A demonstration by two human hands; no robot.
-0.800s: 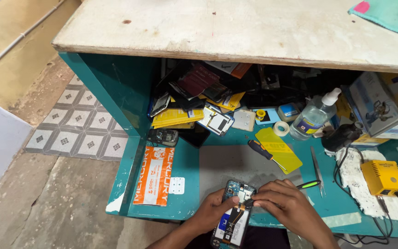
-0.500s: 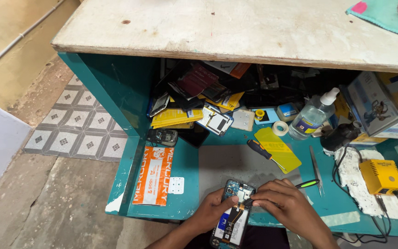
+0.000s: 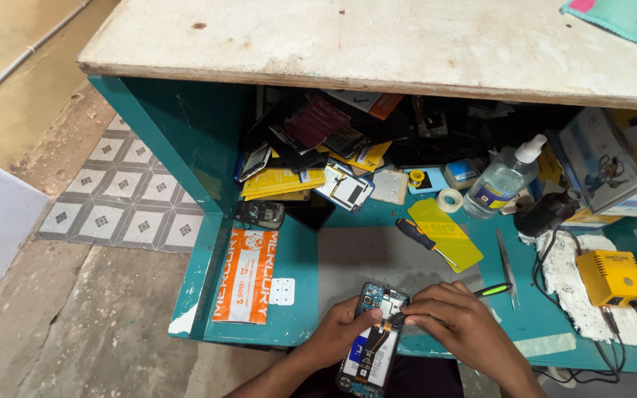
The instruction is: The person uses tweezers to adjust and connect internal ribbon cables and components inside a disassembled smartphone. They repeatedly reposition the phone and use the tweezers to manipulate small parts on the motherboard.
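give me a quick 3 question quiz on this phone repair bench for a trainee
1. True or false: the left hand steadies the opened phone while the right hand works at its upper part.
2. What lies directly across the yellow sheet? A) the screwdriver B) the spray bottle C) the tape roll
3. What colour is the box-shaped unit with a round dial at the right end of the bench?

Key
1. True
2. A
3. Yellow
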